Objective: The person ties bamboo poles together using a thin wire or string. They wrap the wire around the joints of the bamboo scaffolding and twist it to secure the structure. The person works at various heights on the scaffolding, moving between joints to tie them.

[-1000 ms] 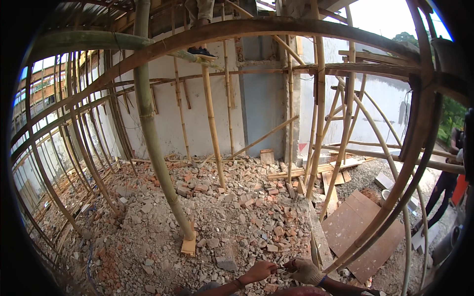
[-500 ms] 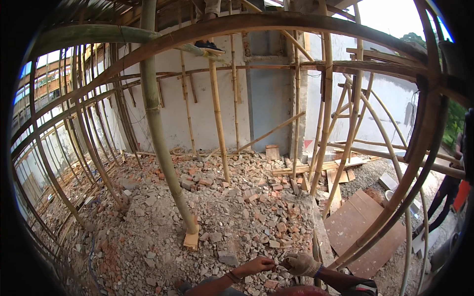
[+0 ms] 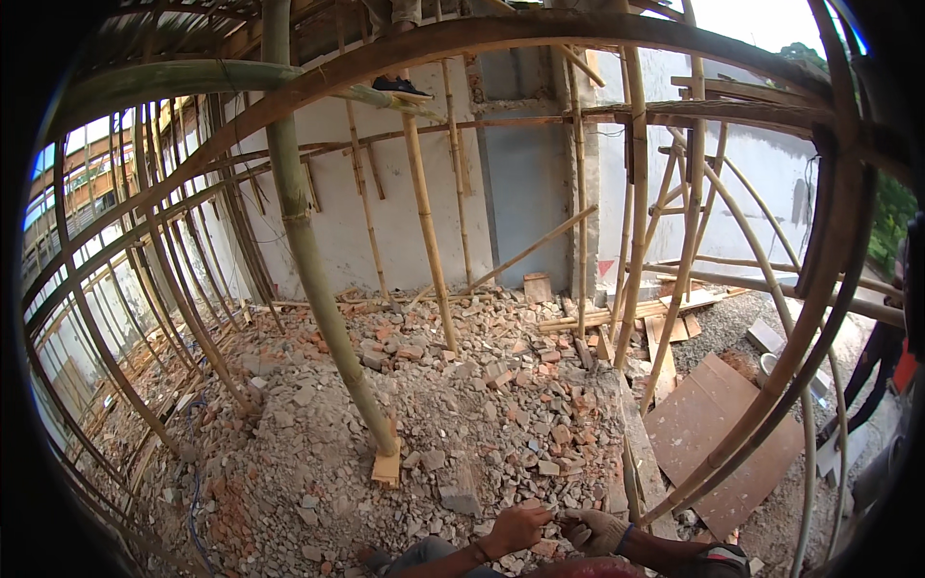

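My bare left hand [image 3: 521, 529] is at the lower middle, its fingers drawn together in a pinch. Close beside it, my right hand [image 3: 595, 532] wears a pale knitted work glove, its fingers also closed. The fingertips almost meet, and whatever they may hold is too small to make out. Behind both hands, farther down, lies a heap of broken bricks and rubble [image 3: 472, 414]. Left of them, a thick bamboo pole [image 3: 323, 279] stands on small wooden boards [image 3: 386, 467].
A curved wooden beam [image 3: 540, 31] crosses overhead, with bamboo scaffolding all around. Brown boards [image 3: 725, 438] lie at the right. A person's shoe [image 3: 401, 89] rests on a high pole; another person's dark-trousered legs [image 3: 870, 380] show at the far right. A white wall [image 3: 385, 226] stands behind.
Both hands have shifted slightly right in the picture, staying close together with fingers closed. The view has turned a little, so the poles and rubble sit slightly differently.
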A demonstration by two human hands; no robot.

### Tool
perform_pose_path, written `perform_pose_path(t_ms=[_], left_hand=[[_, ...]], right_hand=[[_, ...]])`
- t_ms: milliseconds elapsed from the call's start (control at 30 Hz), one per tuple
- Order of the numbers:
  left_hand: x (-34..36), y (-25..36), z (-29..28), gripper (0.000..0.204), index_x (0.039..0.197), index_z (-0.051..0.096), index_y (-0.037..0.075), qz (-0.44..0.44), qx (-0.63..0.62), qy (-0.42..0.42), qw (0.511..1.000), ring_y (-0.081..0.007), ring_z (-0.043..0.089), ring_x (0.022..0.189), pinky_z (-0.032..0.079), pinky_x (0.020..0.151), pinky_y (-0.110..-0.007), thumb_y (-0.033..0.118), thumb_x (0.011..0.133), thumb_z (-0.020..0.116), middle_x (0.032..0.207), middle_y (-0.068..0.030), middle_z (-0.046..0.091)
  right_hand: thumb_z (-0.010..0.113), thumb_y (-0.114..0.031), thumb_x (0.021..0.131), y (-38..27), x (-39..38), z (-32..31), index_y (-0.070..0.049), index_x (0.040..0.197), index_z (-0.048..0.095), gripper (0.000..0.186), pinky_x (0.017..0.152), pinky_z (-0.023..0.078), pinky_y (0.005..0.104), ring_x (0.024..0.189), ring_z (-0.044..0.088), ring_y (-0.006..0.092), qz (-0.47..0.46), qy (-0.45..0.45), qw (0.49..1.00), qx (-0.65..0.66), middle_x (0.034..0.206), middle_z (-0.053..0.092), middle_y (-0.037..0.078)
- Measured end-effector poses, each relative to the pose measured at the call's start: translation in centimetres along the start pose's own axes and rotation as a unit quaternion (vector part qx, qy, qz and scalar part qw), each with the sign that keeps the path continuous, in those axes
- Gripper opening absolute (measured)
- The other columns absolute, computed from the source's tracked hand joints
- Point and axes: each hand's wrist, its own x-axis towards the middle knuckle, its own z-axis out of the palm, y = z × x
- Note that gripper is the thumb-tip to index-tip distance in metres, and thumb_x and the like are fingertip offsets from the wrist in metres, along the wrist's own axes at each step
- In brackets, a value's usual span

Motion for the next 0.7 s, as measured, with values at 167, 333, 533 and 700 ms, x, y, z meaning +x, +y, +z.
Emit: perform_pose_path(t_ms=[167, 333, 533, 700], left_hand=[[-0.5, -2.7, 2.3, 0.016, 0.097, 0.068, 0.012, -0.051, -0.101, -0.080, 0.990, -0.0329, 0.066, 0.074, 0.051, 0.065, -0.044, 0.017, 0.086, 0.058, 0.083, -0.0083, 0.067], [0.4, -4.0, 0.7, 0.021, 0.095, 0.071, 0.008, -0.124, -0.257, -0.142, 0.948, -0.0280, 0.067, 0.079, 0.051, 0.072, -0.039, 0.027, 0.093, 0.061, 0.087, -0.0106, 0.071], [-0.5, -7.3, 2.7, 0.032, 0.089, 0.067, 0.005, -0.172, -0.494, -0.205, 0.827, -0.0064, 0.050, 0.062, 0.042, 0.058, -0.026, 0.031, 0.102, 0.056, 0.069, 0.0054, 0.057], [0.2, -5.2, -0.1, 0.027, 0.093, 0.065, 0.006, -0.245, -0.640, -0.215, 0.696, -0.0006, 0.026, 0.049, 0.019, 0.045, -0.022, 0.030, 0.102, 0.056, 0.064, 0.0098, 0.044]], right_hand=[[0.069, -0.028, 0.094, 4.7, -0.9, 5.3, -0.004, 0.084, 0.058, 0.028, 0.053, 0.048, 0.0255, 0.063, 0.056, 0.0111, -0.279, 0.246, 0.846, -0.382, 0.071, 0.054, -0.001], [0.078, -0.034, 0.083, 4.4, -1.6, 7.4, -0.005, 0.107, 0.069, 0.039, 0.069, 0.057, 0.0338, 0.079, 0.070, 0.0249, -0.396, 0.254, 0.310, -0.826, 0.093, 0.070, 0.010], [0.076, -0.022, 0.083, 2.9, -0.9, 7.0, -0.009, 0.093, 0.067, 0.018, 0.053, 0.054, 0.0372, 0.066, 0.069, 0.0265, -0.483, 0.148, 0.128, -0.854, 0.094, 0.069, 0.008], [0.080, -0.027, 0.077, 1.1, -0.7, 7.1, -0.013, 0.092, 0.064, 0.026, 0.052, 0.052, 0.0364, 0.066, 0.068, 0.0238, -0.509, 0.117, 0.040, -0.852, 0.093, 0.067, 0.005]])
